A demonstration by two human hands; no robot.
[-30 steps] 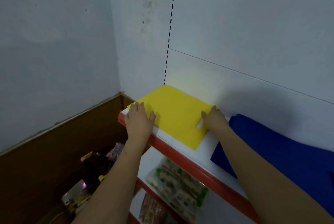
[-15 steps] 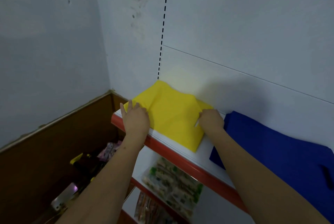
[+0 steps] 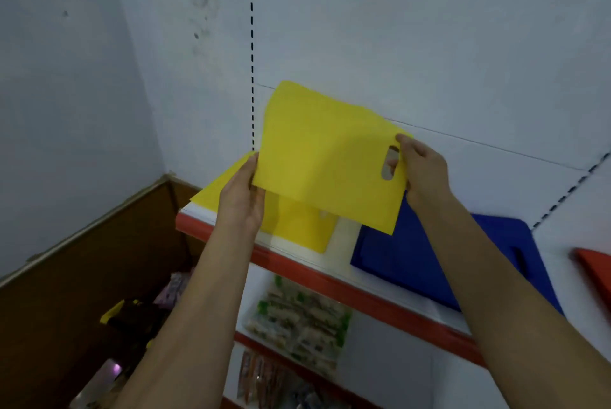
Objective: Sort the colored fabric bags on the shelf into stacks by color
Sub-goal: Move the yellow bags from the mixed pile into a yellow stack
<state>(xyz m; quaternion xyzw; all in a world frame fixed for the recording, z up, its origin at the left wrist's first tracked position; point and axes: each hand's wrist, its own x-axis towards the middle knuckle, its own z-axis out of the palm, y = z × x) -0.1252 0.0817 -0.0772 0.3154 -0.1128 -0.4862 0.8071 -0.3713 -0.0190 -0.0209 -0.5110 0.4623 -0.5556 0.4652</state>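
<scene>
Facing a white shelf (image 3: 299, 251) with a red lip in a pale corner, my left hand (image 3: 243, 197) and right hand (image 3: 421, 167) pinching a yellow bag (image 3: 327, 157) above the yellow stack (image 3: 297, 227) (long axis left-right, handle slot right), blue bags (image 3: 413, 250) beside.

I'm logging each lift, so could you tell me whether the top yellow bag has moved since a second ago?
Yes. The top yellow bag has risen off the shelf, held by both hands.
</scene>
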